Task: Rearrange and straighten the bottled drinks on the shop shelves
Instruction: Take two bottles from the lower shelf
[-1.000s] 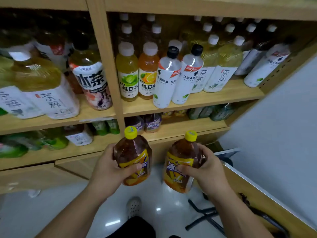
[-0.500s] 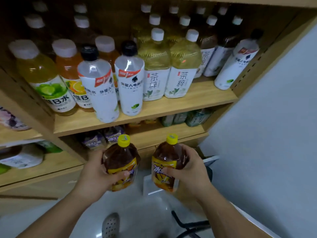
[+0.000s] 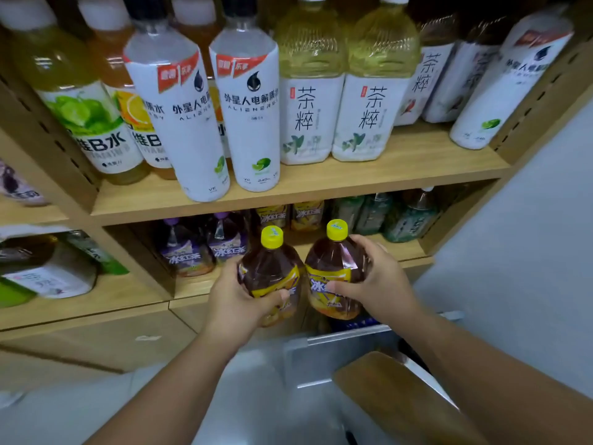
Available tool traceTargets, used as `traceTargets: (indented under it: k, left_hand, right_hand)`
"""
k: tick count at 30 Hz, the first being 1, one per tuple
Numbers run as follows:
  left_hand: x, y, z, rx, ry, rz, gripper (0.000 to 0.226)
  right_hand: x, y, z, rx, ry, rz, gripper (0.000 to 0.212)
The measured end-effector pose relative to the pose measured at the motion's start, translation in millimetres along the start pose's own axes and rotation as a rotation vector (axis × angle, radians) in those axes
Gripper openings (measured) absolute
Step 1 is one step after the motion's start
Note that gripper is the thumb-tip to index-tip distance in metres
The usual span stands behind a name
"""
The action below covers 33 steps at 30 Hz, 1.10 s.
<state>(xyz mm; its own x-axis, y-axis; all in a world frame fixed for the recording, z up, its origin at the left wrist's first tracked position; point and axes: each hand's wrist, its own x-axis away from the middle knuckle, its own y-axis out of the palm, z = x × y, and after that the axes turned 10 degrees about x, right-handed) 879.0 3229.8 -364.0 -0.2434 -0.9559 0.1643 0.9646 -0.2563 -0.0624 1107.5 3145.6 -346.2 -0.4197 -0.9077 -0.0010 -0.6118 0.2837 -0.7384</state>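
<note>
I hold two brown iced-tea bottles with yellow caps and yellow labels, upright and side by side, just in front of the lower shelf. My left hand grips the left tea bottle from the left, thumb across its label. My right hand grips the right tea bottle from the right. Behind them on the lower shelf stand purple-capped tea bottles, more yellow-label tea bottles and green bottles.
The upper shelf carries lime and orange vitamin drinks, two white Alienergy bottles, two pale green tea bottles and another white bottle at the right post. A grey wall closes the right side. A wooden panel sits below.
I have moved in closer to the shelves; both bottles have risen and gone forward to the lower shelf's front edge, and they now sit closer together.
</note>
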Motion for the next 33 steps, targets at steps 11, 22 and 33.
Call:
traceTargets:
  k: [11, 22, 33]
  left_hand:
    - [-87.9, 18.8, -68.0, -0.014, 0.158, -0.013, 0.084]
    - [-124.1, 22.5, -114.2, -0.216, 0.372, 0.002, 0.070]
    - [-108.0, 35.7, -149.3, -0.308, 0.646, 0.284, 0.086]
  right_hand:
    - [-79.6, 52.5, 54.5, -0.228, -0.019, 0.012, 0.103]
    - [-111.6, 76.0, 94.6, -0.141, -0.145, -0.084, 0.098]
    - [-115.7, 80.7, 94.4, 0.043, -0.239, -0.017, 0.065]
